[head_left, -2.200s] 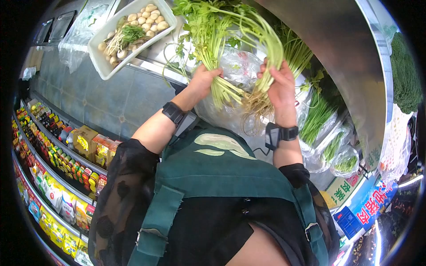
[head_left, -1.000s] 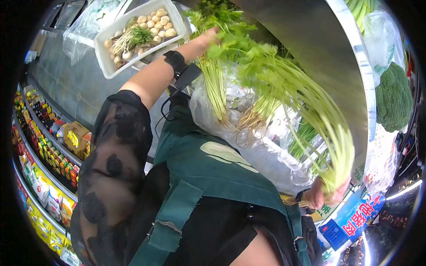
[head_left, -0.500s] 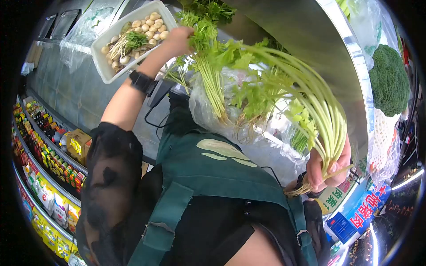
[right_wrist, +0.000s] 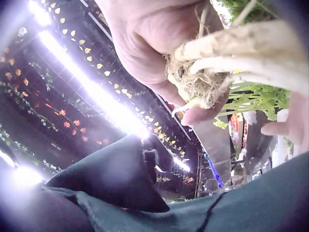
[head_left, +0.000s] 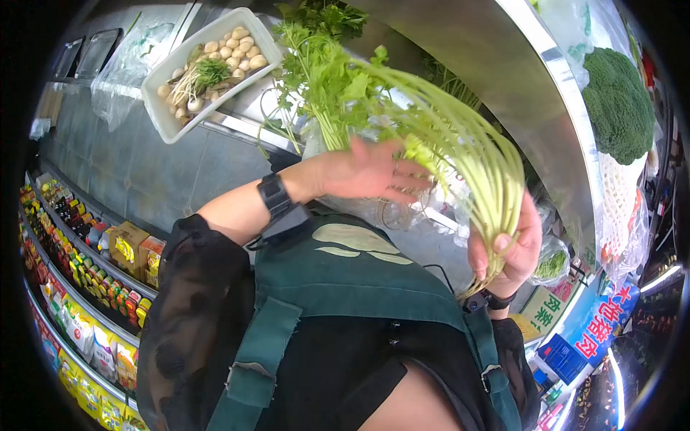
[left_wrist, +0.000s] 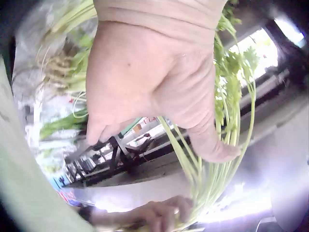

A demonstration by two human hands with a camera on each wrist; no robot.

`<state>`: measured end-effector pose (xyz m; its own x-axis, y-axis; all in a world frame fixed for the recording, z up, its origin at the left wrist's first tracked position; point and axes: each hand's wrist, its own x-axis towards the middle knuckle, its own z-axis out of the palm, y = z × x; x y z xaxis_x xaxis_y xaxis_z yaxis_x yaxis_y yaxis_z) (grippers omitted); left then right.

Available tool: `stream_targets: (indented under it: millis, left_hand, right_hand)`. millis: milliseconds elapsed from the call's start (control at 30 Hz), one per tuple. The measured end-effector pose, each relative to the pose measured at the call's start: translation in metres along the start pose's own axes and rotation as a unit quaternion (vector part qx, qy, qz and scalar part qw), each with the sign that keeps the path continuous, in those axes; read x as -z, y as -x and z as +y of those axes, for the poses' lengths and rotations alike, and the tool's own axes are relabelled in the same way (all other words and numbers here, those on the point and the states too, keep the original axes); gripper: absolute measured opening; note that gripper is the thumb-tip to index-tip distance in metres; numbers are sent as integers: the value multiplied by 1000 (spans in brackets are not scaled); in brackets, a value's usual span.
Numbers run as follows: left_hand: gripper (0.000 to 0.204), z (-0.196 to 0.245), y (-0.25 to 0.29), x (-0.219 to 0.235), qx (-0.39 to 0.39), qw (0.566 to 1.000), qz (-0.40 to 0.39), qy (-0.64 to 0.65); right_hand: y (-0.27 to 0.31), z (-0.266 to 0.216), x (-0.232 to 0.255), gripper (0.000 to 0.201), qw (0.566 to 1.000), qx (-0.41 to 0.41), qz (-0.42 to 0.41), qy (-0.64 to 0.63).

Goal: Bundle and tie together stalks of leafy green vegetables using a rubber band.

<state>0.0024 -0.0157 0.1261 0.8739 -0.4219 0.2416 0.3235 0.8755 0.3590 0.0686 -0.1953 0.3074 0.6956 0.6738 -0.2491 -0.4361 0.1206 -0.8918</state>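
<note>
A bunch of leafy celery [head_left: 503, 190] arches up and leftward from my right hand [head_left: 519, 244], which grips it low at the root end. In the right wrist view, tangled pale roots [right_wrist: 200, 84] stick out beside the curled fingers and thumb. My left hand [head_left: 363, 172] is held out with its fingers spread, over the middle of the counter and just left of the held stalks. In the left wrist view, its thumb overlaps the stalks [left_wrist: 207, 181]. More celery [head_left: 316, 68] lies on the counter beyond the left hand, its lower part hidden behind that hand.
A white bin [head_left: 159, 118] of pale round produce and greens stands at the back left. A curved metal panel [head_left: 496, 54] rises behind the counter, with broccoli [head_left: 618, 104] beyond it. Bagged greens [head_left: 552, 264] lie at the right. Shelves of packaged goods [head_left: 108, 273] line the left.
Both hands first held celery over the counter. The right hand has carried its bunch rightward and toward the body. The left hand reached to the leaves, then came back toward the held stalks, fingers spread.
</note>
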Motion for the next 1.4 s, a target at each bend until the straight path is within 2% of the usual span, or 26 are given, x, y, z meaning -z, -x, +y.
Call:
stream_targets:
  millis: [67, 133, 200, 233, 300, 333, 367, 400, 433, 467, 500, 533, 567, 633, 700, 767, 800, 867, 967, 1000, 1100, 1333, 1400]
  left_hand:
    - [98, 10, -22, 16, -119, 983, -11, 136]
    - [93, 42, -38, 29, -194, 973, 34, 118]
    - [75, 79, -50, 15, -198, 947, 188, 171]
    - [75, 91, -55, 16, -195, 947, 187, 172]
    - [41, 109, -65, 27, -275, 950, 109, 103]
    - [41, 115, -66, 41, -272, 951, 109, 103]
    - [44, 120, -63, 61, -277, 948, 151, -43]
    - [47, 123, -58, 84, -274, 924, 188, -189]
    - [51, 126, -52, 105, -263, 879, 220, -332]
    - [55, 127, -47, 122, -246, 813, 245, -467]
    - [59, 126, -44, 128, -223, 729, 262, -591]
    - [50, 129, -39, 85, -9, 785, 459, -416]
    - [50, 110, -30, 76, -4, 785, 459, -417]
    - [46, 66, -10, 76, -176, 648, 608, -423]
    - [34, 30, 25, 73, -154, 738, 528, -390]
    - [33, 6, 39, 57, -43, 815, 521, -249]
    - [33, -4, 42, 47, -41, 815, 522, -249]
    - [33, -21, 41, 32, 29, 857, 487, -167]
    - [28, -39, 43, 39, 12, 864, 463, -196]
    - [19, -41, 41, 38, -7, 863, 466, -194]
    - [16, -44, 44, 38, -25, 861, 474, -181]
    - [10, -38, 52, 36, -17, 863, 485, -144]
    - [8, -36, 50, 30, -15, 846, 518, -127]
  right_hand:
    - [6, 5, 10, 67, 1000, -16, 5, 1]
    - [7, 15, 24, 63, 998, -59, -29, 23]
    - [4, 29, 34, 56, 994, -87, -15, 62]
    - [0, 39, 41, 50, 988, -119, -4, 101]
    - [-14, 67, 55, 43, 987, -127, -30, 93]
    - [-22, 81, 50, 40, 992, -107, -28, 55]
    - [-31, 96, 45, 37, 996, -89, -26, 16]
    - [-39, 109, 44, 38, 995, -93, -15, 15]
    - [-48, 122, 43, 38, 995, -96, -5, 14]
    - [-57, 136, 46, 37, 994, -106, -12, 2]
    - [-66, 147, 49, 35, 993, -116, -18, -9]
    - [-73, 159, 52, 35, 993, -114, -16, -14]
    - [-78, 169, 56, 35, 989, -141, 0, -50]
    - [-80, 178, 56, 35, 981, -170, 17, -92]
    - [-79, 181, 54, 33, 976, -176, 12, -125]
    - [-79, 187, 56, 34, 978, -168, 8, -126]
    - [-79, 190, 56, 36, 980, -159, 1, -123]
    - [-79, 194, 57, 37, 981, -158, 10, -113]
    - [-80, 196, 55, 39, 985, -154, 19, -75]
    - [-79, 196, 54, 40, 987, -150, 21, -48]
    - [-79, 197, 54, 44, 986, -158, 41, -22]
    - [-82, 196, 56, 49, 985, -162, 62, -25]
    - [-82, 197, 59, 49, 985, -160, 55, -43]
